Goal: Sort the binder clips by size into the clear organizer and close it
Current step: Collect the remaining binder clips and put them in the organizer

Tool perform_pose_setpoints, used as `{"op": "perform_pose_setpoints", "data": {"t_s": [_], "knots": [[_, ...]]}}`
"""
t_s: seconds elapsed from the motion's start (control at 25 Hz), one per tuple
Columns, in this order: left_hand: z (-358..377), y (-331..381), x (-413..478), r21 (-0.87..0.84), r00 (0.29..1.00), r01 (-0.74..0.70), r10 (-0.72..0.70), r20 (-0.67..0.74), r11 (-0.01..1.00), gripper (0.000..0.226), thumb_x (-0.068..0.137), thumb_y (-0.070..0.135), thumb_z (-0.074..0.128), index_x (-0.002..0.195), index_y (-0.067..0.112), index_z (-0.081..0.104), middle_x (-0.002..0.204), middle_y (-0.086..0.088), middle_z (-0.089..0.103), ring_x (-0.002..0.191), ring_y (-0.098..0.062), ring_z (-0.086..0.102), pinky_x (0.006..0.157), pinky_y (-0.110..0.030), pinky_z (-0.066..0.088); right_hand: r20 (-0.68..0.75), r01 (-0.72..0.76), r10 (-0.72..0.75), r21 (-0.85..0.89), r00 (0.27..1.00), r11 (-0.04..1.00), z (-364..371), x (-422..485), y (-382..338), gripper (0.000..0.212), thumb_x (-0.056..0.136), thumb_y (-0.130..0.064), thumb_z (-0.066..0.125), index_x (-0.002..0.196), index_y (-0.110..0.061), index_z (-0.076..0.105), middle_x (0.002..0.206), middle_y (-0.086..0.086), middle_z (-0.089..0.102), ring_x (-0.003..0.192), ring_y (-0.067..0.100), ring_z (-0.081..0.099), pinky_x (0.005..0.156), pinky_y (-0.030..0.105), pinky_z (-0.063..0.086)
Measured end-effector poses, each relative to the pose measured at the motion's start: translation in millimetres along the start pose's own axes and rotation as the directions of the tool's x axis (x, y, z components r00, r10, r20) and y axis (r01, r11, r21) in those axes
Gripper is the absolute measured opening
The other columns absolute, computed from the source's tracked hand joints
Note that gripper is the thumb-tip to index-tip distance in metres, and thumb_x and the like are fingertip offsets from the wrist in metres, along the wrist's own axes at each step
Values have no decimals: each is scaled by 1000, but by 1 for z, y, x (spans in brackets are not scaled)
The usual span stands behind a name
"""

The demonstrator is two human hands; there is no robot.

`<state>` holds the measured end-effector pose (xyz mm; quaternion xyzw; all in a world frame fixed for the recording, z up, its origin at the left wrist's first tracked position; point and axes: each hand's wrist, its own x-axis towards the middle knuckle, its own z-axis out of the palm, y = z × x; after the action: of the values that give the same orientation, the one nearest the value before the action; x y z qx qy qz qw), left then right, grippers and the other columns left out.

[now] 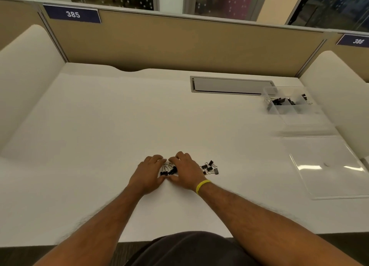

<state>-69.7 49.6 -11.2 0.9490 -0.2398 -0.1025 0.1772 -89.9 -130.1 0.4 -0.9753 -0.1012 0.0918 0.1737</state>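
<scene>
A small heap of black binder clips [168,171] lies on the white desk between my two hands. My left hand [148,173] and my right hand [184,171] rest palm-down on either side of it, fingers curled around the heap and touching the clips. Another loose group of binder clips [209,168] lies just right of my right hand. The clear organizer [295,108] stands open at the far right with black clips in its back compartments. Its clear lid [329,166] lies flat toward me.
A grey cable hatch [231,85] is set into the desk behind the organizer. Tan partition panels and white side walls enclose the desk on three sides. The desk's front edge [139,240] runs just above my lap.
</scene>
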Motion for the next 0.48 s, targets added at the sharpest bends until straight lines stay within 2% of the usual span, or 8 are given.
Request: {"op": "perform_pose_setpoints", "data": {"t_s": [0.12, 0.32, 0.4, 0.48], "knots": [[2, -2, 1, -37, 1000, 11, -12, -17, 999, 58, 87, 36, 62, 139, 16, 47, 142, 1, 45, 125, -21, 44, 101, -37, 41, -10, -39, 39, 34, 999, 999, 3, 3, -2, 40, 86, -38, 64, 117, -14, 59, 117, 5, 48, 108, 24, 44, 77, 36, 47], [1, -2, 1, -48, 999, -6, 4, -37, 999, 59, 87, 34, 62, 140, 16, 46, 142, 1, 45, 126, -21, 43, 101, -35, 41, -45, -105, 114, 165, 992, 981, 5, 3, 3, 28, 81, -27, 67, 105, -13, 65, 106, 4, 52, 103, 23, 45, 77, 35, 48], [0, -3, 0, -77, 999, -5, 3, -34, 997, 60, 86, 31, 62, 141, 16, 44, 142, 1, 45, 126, -21, 43, 101, -34, 41, -65, -150, 173, 264, 983, 953, 4, 2, 6, 25, 77, -25, 70, 100, -15, 67, 102, 2, 54, 99, 20, 48, 77, 30, 46], [-1, -3, 1, -161, 998, 15, -26, -65, 987, 59, 86, 27, 62, 140, 16, 44, 140, 0, 47, 124, -20, 45, 102, -33, 40, -95, -198, 265, 443, 960, 874, 1, 1, 9, 24, 74, -24, 73, 96, -16, 68, 99, 2, 57, 92, 15, 55, 76, 23, 47]]}}
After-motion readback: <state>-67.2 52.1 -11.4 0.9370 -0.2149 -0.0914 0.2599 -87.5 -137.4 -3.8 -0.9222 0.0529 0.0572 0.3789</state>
